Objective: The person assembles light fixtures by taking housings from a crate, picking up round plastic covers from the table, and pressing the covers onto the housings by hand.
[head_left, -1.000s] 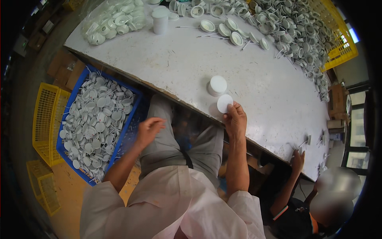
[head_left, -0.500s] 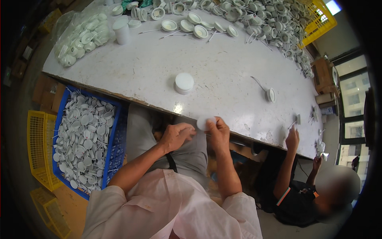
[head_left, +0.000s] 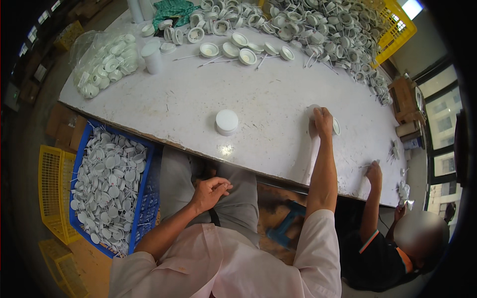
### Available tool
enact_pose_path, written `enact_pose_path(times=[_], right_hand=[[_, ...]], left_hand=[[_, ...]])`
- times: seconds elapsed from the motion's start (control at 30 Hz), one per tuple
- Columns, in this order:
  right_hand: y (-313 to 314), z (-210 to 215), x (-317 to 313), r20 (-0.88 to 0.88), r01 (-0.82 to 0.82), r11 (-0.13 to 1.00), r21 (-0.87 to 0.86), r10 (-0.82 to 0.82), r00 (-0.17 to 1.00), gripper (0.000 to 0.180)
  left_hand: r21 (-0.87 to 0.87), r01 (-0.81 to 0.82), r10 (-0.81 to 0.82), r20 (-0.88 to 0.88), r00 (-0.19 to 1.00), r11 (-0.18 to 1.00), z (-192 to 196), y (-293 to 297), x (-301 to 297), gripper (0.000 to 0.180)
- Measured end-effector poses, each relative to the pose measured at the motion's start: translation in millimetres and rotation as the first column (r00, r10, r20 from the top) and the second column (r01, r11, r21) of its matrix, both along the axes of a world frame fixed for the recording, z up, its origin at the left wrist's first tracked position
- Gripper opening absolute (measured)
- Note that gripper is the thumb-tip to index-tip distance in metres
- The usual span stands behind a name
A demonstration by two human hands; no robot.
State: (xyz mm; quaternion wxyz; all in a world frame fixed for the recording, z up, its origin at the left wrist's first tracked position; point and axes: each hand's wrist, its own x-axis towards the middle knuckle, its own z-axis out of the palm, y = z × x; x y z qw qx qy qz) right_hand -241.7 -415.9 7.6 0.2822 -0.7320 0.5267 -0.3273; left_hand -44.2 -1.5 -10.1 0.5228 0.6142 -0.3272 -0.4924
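Observation:
My right hand point(head_left: 323, 120) is stretched out over the table, its fingers closed on a white round disc point(head_left: 313, 108), mostly hidden behind them. Just right of that hand, a round white fitting point(head_left: 337, 127) stands on edge, partly covered by the hand. My left hand point(head_left: 211, 192) hovers over my lap, fingers curled in and nothing visible in them. Between my hands, farther in, a short white cylinder point(head_left: 227, 122), apparently a stack of discs, stands upright near the table's front edge.
A blue crate point(head_left: 145, 184) full of white wired fittings stands left of my legs, beside a yellow crate point(head_left: 49, 188). Fittings are heaped point(head_left: 328, 25) at the table's back, near a clear bag point(head_left: 107, 64) of white parts. A co-worker's hand point(head_left: 374, 174) is at the right.
My right hand has carried the disc from the table's front edge out to the right, near the fitting. My left hand has drawn back slightly and its fingers have curled.

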Motion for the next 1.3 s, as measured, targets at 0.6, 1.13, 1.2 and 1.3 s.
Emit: enact_pose_path(times=[0.6,1.13,1.2,1.3], right_hand=[[260.9,46.1,14.9,0.164,-0.586,0.745,0.319,0.565,0.808,0.014],[320.3,57.4,21.0,-0.074,-0.899,0.438,0.003,0.897,0.437,0.011],[314.1,73.4,12.8,0.078,-0.859,0.512,-0.010,0.856,0.510,0.019],[305.3,72.2,10.4,0.099,-0.544,0.779,-0.311,0.596,0.797,0.029]], left_hand=[[-0.119,0.055,-0.075,-0.172,0.982,0.991,21.8,-80.0,-5.2,0.051],[-0.169,-0.014,-0.088,-0.582,0.808,0.985,9.6,-54.9,-7.9,0.051],[-0.188,-0.008,-0.105,-0.581,0.807,0.982,14.0,-49.7,-1.1,0.049],[-0.222,0.000,-0.133,-0.588,0.798,0.975,18.4,-42.9,4.9,0.046]])
